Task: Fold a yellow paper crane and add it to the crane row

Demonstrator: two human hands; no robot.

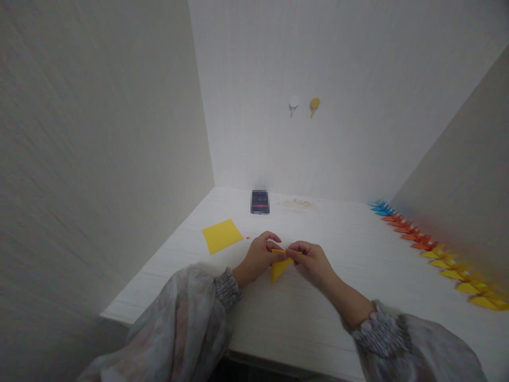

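Between my two hands is a piece of folded yellow paper point(280, 269), its lower part narrowing to a point that hangs toward me. My left hand point(263, 255) pinches its upper left edge between thumb and fingers. On the other side, my right hand point(309, 260) closes thumb and forefinger on its upper right corner. Both hands meet near the top of the fold, and the fingers cover part of it. A flat sheet of yellow paper point(221, 235) lies on the table to the left of my left hand.
Along the right wall runs a row of folded paper figures, blue point(382, 207), orange-red point(411, 232) and yellow point(463, 273). A dark blurred device point(260, 202) stands by the back wall. Two hooks, one white point(294, 102) and one yellow point(315, 103), are on that wall. A small orange speck point(247, 237) lies near the sheet.
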